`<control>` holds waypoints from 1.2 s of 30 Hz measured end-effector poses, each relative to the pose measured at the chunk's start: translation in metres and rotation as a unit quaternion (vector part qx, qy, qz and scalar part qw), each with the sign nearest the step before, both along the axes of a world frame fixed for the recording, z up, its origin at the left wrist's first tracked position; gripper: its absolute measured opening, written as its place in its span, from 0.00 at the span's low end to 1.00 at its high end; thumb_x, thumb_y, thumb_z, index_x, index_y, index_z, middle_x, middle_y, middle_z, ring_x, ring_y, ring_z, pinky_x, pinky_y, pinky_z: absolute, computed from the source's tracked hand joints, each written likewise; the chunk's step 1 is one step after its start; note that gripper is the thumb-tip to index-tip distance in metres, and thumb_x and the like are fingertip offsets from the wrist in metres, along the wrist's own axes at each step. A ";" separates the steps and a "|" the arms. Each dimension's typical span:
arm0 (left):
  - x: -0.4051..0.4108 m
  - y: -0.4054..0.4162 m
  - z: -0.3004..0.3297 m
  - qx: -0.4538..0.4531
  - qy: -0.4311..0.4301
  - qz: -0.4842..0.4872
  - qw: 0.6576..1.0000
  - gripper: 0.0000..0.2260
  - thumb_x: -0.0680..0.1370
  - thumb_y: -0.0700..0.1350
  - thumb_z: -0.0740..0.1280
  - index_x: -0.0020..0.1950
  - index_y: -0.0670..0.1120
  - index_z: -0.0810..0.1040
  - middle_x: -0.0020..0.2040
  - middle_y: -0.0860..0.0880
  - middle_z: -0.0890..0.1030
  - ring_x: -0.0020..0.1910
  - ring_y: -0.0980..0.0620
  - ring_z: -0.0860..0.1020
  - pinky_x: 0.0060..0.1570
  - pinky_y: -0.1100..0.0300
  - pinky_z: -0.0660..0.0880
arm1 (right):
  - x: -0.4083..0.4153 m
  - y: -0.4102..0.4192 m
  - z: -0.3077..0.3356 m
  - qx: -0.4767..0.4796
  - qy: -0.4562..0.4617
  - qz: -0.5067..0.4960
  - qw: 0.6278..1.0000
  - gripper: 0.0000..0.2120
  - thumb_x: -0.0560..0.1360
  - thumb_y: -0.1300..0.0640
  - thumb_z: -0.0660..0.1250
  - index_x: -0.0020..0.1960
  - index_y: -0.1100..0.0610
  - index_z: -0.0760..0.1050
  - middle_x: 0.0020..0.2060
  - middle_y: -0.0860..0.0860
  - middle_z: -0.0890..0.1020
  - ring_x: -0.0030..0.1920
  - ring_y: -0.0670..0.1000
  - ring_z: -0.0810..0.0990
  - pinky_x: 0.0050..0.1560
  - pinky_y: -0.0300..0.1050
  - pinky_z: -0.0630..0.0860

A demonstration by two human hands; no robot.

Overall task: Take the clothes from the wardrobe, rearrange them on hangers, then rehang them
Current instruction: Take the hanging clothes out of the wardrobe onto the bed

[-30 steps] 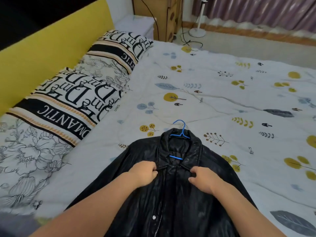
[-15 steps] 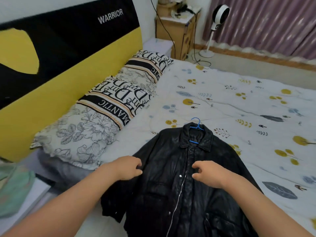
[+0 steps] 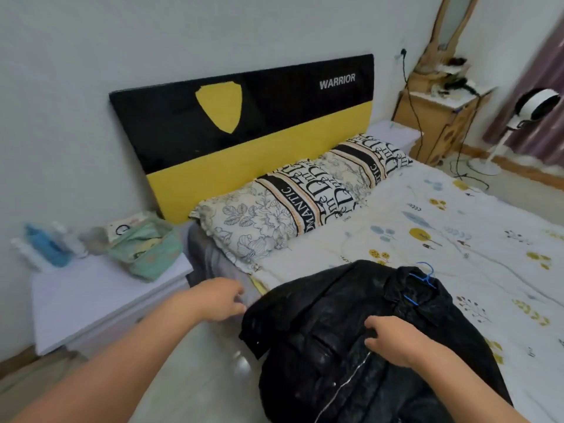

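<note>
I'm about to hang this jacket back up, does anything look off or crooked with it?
The black jacket lies skewed across the bed corner, its left sleeve bunched and hanging off the edge. The blue hanger sits inside the collar, hook out. The right hand rests on the front; the left hand is off it.

Bed (image 3: 476,270) under a leaf-print cover. Carries two lettered pillows (image 3: 305,203) by the headboard, plus a black jacket (image 3: 351,331) on a blue hanger (image 3: 422,280).

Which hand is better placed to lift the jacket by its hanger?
Probably the right hand: it rests on the black jacket just below the collar, near the blue hanger. The left hand is off the jacket, beyond its sleeve.
</note>
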State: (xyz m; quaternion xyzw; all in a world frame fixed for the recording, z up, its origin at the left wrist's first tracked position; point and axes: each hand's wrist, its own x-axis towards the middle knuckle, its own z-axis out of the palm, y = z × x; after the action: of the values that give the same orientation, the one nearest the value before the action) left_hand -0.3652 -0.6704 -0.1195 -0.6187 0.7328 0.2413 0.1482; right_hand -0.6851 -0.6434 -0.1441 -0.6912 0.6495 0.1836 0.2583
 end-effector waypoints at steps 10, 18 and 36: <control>0.061 0.147 -0.008 0.047 0.033 0.197 0.979 0.21 0.79 0.53 0.60 0.71 0.48 0.65 0.69 0.46 0.70 0.66 0.48 0.70 0.63 0.59 0.66 | 0.071 0.012 0.004 0.045 0.020 0.191 0.980 0.19 0.79 0.49 0.59 0.66 0.56 0.69 0.64 0.51 0.74 0.62 0.52 0.74 0.61 0.45 0.72; 0.155 0.263 -0.001 0.037 0.044 0.350 0.935 0.22 0.80 0.53 0.59 0.72 0.48 0.64 0.70 0.47 0.69 0.67 0.50 0.69 0.62 0.62 0.65 | 0.219 0.033 0.016 0.002 0.009 0.334 0.942 0.18 0.78 0.52 0.58 0.65 0.57 0.70 0.63 0.54 0.75 0.61 0.54 0.74 0.56 0.43 0.71; 0.354 0.586 -0.009 0.037 0.067 0.656 0.751 0.17 0.79 0.53 0.60 0.64 0.45 0.71 0.63 0.47 0.73 0.61 0.51 0.72 0.54 0.64 0.69 | 0.607 0.257 0.028 0.026 -0.033 0.624 0.780 0.23 0.79 0.48 0.57 0.72 0.52 0.62 0.71 0.51 0.67 0.69 0.52 0.68 0.65 0.43 0.66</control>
State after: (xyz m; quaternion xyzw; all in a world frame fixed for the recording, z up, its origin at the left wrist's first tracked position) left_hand -0.0109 -0.0843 -0.1289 -0.9235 0.1454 0.3473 -0.0733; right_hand -0.0783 -0.3868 -0.1162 -0.9441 0.0618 0.2985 0.1257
